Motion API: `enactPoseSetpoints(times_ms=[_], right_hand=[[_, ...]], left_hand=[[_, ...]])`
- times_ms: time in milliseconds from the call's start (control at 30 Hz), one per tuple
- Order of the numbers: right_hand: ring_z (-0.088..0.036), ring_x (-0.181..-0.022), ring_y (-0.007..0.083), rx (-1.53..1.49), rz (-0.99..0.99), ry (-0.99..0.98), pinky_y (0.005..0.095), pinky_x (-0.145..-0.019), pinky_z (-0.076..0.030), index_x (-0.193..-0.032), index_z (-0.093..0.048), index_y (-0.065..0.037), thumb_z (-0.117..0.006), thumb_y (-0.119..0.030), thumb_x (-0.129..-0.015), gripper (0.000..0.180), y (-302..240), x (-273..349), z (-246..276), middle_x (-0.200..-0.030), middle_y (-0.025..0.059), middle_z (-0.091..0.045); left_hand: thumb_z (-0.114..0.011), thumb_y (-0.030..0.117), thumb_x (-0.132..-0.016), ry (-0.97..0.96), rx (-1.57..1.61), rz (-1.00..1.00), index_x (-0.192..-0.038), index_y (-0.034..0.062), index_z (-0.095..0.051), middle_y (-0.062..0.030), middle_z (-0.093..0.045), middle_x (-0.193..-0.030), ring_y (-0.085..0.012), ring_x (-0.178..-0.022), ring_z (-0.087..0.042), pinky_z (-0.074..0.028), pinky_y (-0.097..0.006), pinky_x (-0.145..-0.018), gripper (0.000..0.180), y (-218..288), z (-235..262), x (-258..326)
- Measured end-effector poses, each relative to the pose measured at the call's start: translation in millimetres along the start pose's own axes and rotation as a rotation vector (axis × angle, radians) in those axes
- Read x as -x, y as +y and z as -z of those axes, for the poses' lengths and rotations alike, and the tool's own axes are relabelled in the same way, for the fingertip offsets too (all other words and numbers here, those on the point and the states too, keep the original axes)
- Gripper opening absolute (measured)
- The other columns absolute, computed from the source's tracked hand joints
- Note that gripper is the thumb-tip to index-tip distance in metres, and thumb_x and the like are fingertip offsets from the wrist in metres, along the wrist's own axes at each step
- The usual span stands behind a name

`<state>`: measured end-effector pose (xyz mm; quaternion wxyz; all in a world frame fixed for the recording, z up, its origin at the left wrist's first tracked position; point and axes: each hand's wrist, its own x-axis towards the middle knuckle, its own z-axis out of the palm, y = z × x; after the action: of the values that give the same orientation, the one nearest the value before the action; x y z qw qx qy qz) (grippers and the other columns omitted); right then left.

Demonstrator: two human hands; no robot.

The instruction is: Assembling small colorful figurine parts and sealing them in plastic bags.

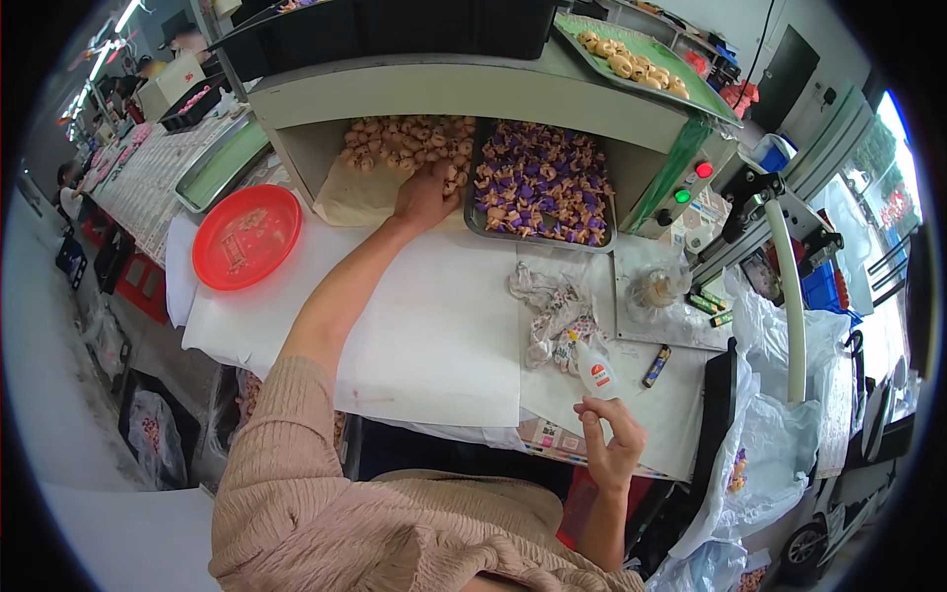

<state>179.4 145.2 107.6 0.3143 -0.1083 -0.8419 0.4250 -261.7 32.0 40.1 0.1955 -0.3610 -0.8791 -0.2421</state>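
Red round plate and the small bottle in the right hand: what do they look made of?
The red plate looks like glossy moulded plastic, uniform in colour with a raised rim. The small bottle in the right hand seems translucent white squeezable plastic with a tapered nozzle; material uncertain.

Busy workshop: white paper-covered bench [434, 335], long tables [148, 183] stretching off left, ceiling strip lights [99, 54], bright window [893, 168] right, grey floor [59, 326].

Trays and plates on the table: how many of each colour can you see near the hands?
Red round plate: 1
Grey tray of purple and tan pieces: 1
Green tray of tan pieces, up on top of the box: 1
Pale green tray, beside the red plate: 1
Total: 4
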Motion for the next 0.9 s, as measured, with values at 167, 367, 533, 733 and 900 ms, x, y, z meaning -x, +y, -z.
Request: enactPoseSetpoints(times_ms=[167, 367, 533, 733, 900], right_hand=[[-0.061, -0.069, 0.0160, 0.017, -0.037, 0.002, 0.0271, -0.067, -0.048, -0.094, -0.066, 0.004, -0.059, 0.006, -0.081, 0.015, 4.4, 5.4, 3.6, -0.078, 0.0104, -0.069], [-0.062, -0.077, 0.0231, 0.185, -0.055, 0.223, 0.0327, -0.072, -0.048, -0.095, -0.066, 0.001, -0.063, 0.005, -0.079, 0.017, 24.8, -7.7, 2.9, -0.088, 0.0122, -0.066], [-0.055, -0.096, 0.0326, 0.432, -0.026, 0.167, 0.0399, -0.086, -0.043, -0.106, -0.064, 0.000, -0.067, -0.006, -0.080, 0.027, 49.9, -25.2, -6.6, -0.106, 0.0155, -0.062], [-0.058, -0.087, 0.0331, 0.402, -0.342, -0.025, 0.0378, -0.077, -0.047, -0.107, -0.062, 0.001, -0.072, -0.012, -0.076, 0.034, 53.4, -30.0, -21.0, -0.097, 0.0157, -0.061], [-0.060, -0.079, 0.0212, 0.312, -0.168, 0.034, 0.0297, -0.068, -0.048, -0.104, -0.061, 0.002, -0.072, -0.010, -0.078, 0.032, 65.0, -20.7, -19.0, -0.093, 0.0108, -0.061]], left_hand=[[-0.057, 0.026, -0.088, 0.145, 0.394, 0.090, -0.115, 0.0081, -0.054, -0.0146, -0.062, -0.094, -0.0293, -0.082, -0.064, -0.053, -0.037, -0.064, 0.033, -5.9, 3.4, 2.1], [-0.055, 0.033, -0.094, -0.148, 1.883, 1.020, -0.108, 0.0114, -0.057, -0.0032, -0.061, -0.089, -0.0146, -0.073, -0.059, -0.042, -0.021, -0.047, 0.026, -23.7, 18.5, 23.2], [-0.054, 0.037, -0.094, -0.349, 2.212, 1.094, -0.108, 0.0124, -0.056, -0.0044, -0.060, -0.093, -0.0174, -0.082, -0.058, -0.043, -0.020, -0.046, 0.028, 26.5, 63.0, 67.7], [-0.051, 0.035, -0.096, -0.562, 2.450, 1.139, -0.119, 0.0144, -0.054, -0.0047, -0.058, -0.098, -0.0176, -0.089, -0.058, -0.045, -0.019, -0.048, 0.031, 82.1, 69.7, 138.6], [-0.051, 0.032, -0.097, -0.675, 2.469, 1.102, -0.128, 0.0168, -0.048, -0.0043, -0.059, -0.099, -0.0150, -0.085, -0.058, -0.043, -0.019, -0.048, 0.035, 117.5, 64.0, 167.1]])
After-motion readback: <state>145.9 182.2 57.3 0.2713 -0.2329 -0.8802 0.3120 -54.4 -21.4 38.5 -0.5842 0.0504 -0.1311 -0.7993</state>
